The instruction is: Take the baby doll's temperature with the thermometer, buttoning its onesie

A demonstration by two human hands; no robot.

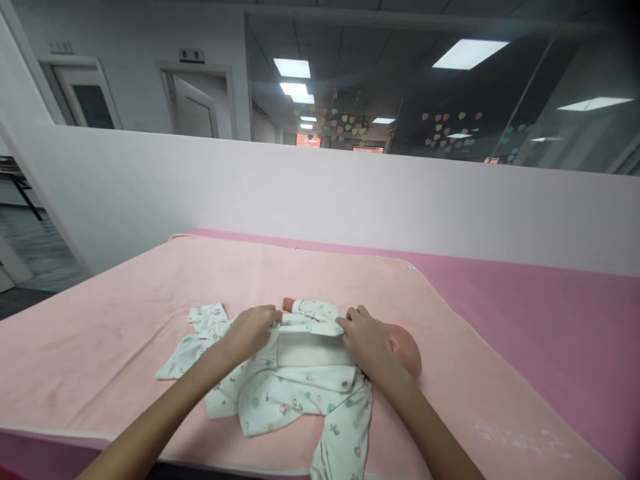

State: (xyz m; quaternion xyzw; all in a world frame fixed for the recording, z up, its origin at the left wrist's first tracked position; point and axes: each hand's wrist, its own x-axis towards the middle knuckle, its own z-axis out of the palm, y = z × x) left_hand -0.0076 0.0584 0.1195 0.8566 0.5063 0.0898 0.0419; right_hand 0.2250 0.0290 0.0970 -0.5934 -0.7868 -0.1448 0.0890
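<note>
Where left hand [257,328] and right hand [367,339] pinch its button-dotted far edge [313,328], white printed cloth baby jacket [295,401] lies open on smooth-headed plastic doll [409,352], peach cloth blanket [125,320] beneath. Probably light, limp; best held along that edge.

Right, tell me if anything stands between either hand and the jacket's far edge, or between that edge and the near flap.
Nothing visible blocks reach: the left hand and right hand both hold the jacket's far edge. Between it and the near flap lies only plain white cloth, with nothing visible on top.
</note>
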